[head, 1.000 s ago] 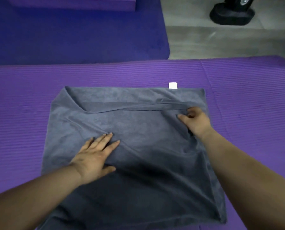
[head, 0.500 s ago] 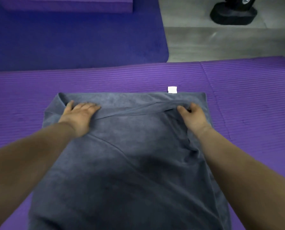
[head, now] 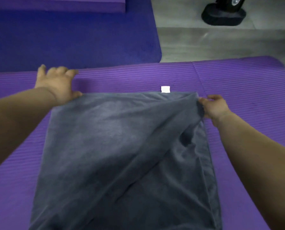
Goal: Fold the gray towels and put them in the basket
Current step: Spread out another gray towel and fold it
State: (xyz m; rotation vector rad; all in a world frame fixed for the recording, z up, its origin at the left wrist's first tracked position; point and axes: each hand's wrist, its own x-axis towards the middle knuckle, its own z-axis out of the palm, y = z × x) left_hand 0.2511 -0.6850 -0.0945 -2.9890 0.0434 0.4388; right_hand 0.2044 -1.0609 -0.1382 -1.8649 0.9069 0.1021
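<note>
towel [head: 122, 146] on mat [head: 241, 90]. left hand [head: 55, 83]: fingers spread, thumb touching far left corner. right hand [head: 214, 108]: fingers pinching far right corner.

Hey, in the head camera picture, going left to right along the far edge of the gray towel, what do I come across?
left hand → white tag → right hand, pinching the far right corner of the gray towel
</note>
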